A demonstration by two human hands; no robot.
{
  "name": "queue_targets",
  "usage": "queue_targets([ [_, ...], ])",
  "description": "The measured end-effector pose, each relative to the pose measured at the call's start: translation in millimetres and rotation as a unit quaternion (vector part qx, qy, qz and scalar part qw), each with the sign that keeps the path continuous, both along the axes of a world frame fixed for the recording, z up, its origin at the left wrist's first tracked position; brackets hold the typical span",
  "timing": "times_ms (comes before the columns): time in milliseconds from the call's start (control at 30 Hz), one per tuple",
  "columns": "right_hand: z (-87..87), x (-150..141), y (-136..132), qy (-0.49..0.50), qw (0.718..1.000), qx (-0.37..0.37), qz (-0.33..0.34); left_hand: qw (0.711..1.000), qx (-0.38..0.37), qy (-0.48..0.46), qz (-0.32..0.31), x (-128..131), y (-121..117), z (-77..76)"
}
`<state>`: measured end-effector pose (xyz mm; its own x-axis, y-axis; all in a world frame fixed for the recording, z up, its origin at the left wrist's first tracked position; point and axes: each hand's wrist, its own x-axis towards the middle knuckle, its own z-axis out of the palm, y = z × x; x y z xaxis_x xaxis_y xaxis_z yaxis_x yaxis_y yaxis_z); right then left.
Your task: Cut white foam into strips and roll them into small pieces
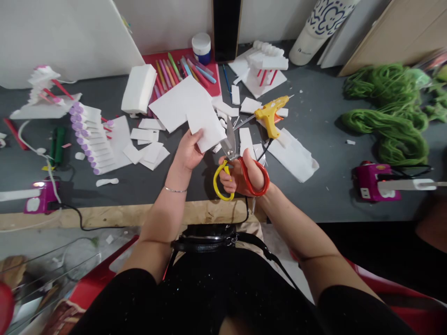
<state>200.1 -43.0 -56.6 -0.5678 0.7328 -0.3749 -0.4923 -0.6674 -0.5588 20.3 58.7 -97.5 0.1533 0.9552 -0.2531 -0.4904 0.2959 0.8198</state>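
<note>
My left hand [188,151] grips the near edge of a white foam sheet [188,109], holding it up over the grey table. My right hand [242,174] is closed round the yellow and red handles of a pair of scissors [232,160]. The steel blades point away from me and touch the sheet's right edge. Small white offcuts [148,151] lie on the table left of my left hand.
A yellow glue gun [270,114] lies just beyond the scissors. Coloured markers [181,70] on a red mat and a white jar [201,46] are at the back. Green yarn [391,111] is at the right. Foam models [92,137] stand at the left, purple devices [375,181] on both sides.
</note>
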Motion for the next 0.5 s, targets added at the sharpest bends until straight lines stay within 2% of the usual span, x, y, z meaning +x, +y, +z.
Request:
queue_targets([
  [300, -3.0, -4.1, -6.9, -0.014, 0.999, 0.041, -0.004, 0.998, -0.01, 0.004, -0.056, 0.2, -10.1, 17.5],
  [500, -4.6, -3.9, -7.8, -0.018, 0.999, 0.045, 0.008, 0.999, 0.025, 0.026, -0.026, 0.0, -10.7, 12.7],
])
